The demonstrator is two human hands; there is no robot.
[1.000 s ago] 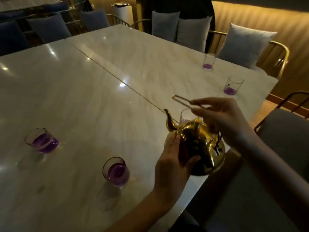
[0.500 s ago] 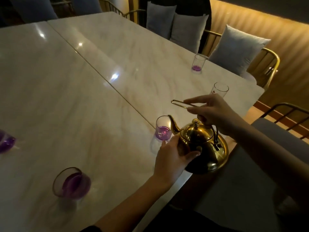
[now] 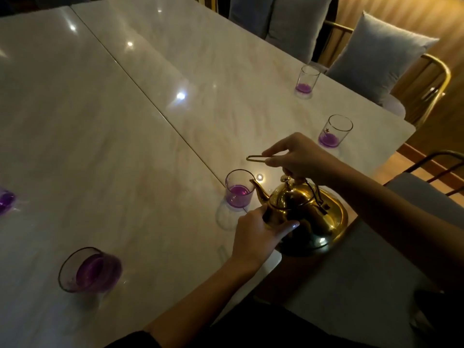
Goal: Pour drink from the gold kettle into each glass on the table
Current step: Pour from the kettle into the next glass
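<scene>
The gold kettle [image 3: 308, 214] hangs at the table's near right edge. Its spout points left and touches the rim of a glass [image 3: 238, 188] that holds purple drink. My right hand [image 3: 297, 156] grips the kettle's thin handle from above. My left hand [image 3: 258, 233] is pressed against the kettle's left side, fingers on its body. Several more glasses with purple drink stand on the white marble table [image 3: 125, 136]: one at the near left [image 3: 90, 270], one at the left edge [image 3: 6, 200], one to the right [image 3: 335, 131] and one farther back [image 3: 307, 80].
Gold-framed chairs with grey cushions [image 3: 376, 51] line the table's far right side. A grey chair seat [image 3: 371, 262] sits just under the kettle at the near right. A seam [image 3: 155, 109] runs diagonally between the two tabletops.
The view has swung right and closer. The kettle has come level with the near glass, its spout now at the rim, and the purple drink in that glass stands higher. Both hands keep their hold.
</scene>
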